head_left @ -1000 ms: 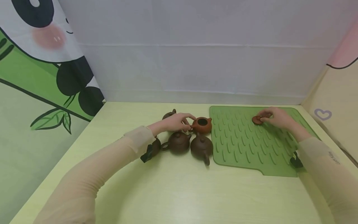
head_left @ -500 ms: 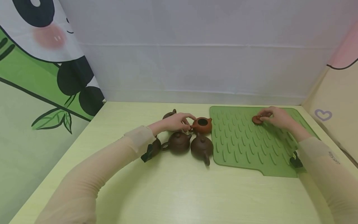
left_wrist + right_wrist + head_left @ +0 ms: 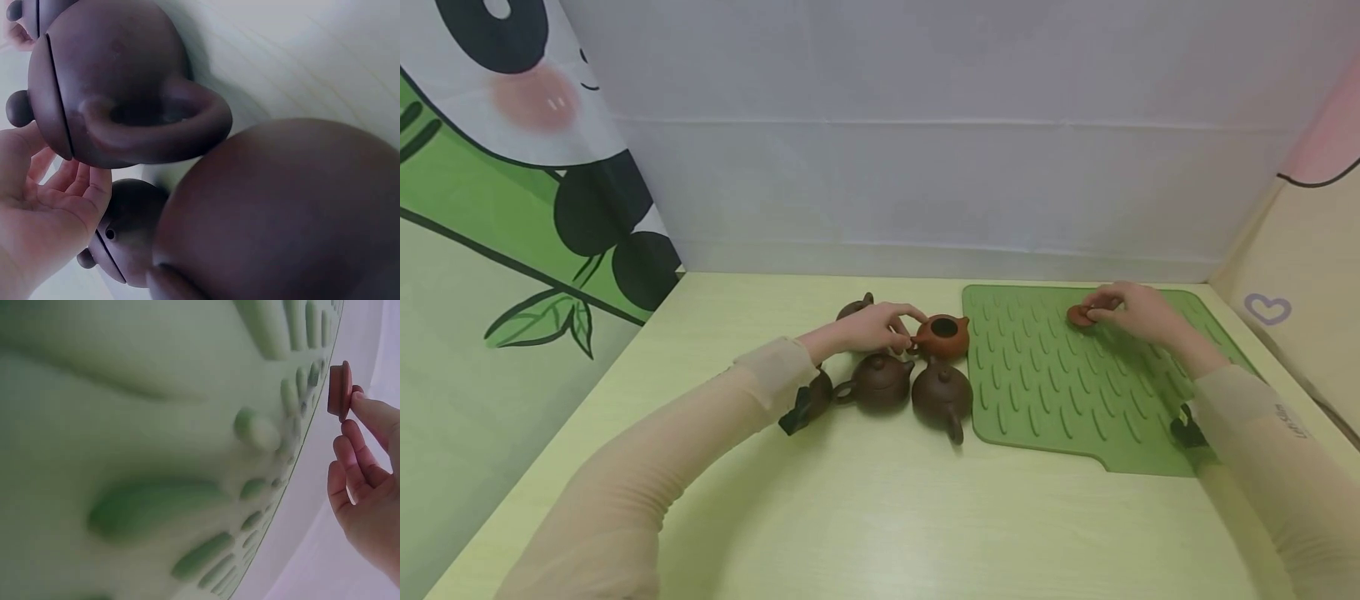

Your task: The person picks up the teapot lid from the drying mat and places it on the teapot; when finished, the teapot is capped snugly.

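In the head view my left hand (image 3: 874,327) pinches the handle of a reddish-brown teapot (image 3: 951,343), its index finger reaching to the pot's shoulder. That teapot has no lid on, and its round dark opening faces up. My right hand (image 3: 1138,312) holds a round reddish lid (image 3: 1079,317) by its knob over the green mat. The right wrist view shows this lid (image 3: 339,391) edge-on, raised off the mat, between thumb and finger. In the left wrist view a dark teapot (image 3: 119,69) covers the fingertips of my left hand (image 3: 50,212).
Several dark brown lidded teapots crowd around the left hand; one (image 3: 880,383) is just in front of it, another (image 3: 942,396) beside the mat's edge. The green ribbed mat (image 3: 1037,400) lies at right on the pale table (image 3: 880,517). A pale cloth wall (image 3: 925,183) stands behind.
The right hand has moved slightly left and away with the lid over the mat. The left hand and the teapots have stayed in place.
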`<action>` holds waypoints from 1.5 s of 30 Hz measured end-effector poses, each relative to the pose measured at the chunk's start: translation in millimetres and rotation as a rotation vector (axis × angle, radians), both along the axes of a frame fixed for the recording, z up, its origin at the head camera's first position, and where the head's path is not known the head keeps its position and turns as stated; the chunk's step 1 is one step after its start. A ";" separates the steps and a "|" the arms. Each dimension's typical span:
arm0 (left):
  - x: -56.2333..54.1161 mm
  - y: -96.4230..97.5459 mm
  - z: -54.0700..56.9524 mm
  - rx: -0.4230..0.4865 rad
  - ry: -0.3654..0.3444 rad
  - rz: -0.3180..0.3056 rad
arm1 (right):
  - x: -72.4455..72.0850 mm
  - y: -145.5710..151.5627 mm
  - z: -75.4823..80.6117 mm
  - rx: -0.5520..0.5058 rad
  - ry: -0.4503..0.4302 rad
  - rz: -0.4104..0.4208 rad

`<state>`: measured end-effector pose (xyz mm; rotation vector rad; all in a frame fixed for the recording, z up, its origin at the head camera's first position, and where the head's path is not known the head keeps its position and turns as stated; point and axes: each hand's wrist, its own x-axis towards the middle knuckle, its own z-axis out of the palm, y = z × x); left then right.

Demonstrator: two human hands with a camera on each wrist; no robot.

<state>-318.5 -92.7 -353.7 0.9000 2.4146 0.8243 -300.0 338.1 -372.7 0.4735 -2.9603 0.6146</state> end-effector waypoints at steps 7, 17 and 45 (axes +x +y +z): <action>0.2 -0.5 1.0 -0.001 0.015 -0.015 | 0.5 -16.3 6.1 -0.013 0.013 0.017; 1.7 -0.9 -0.1 -0.011 0.058 -0.003 | 2.3 -41.6 12.8 -0.104 0.035 0.039; 5.7 -7.1 -3.7 -0.012 0.084 0.020 | 1.6 -133.0 12.1 -0.372 0.045 0.072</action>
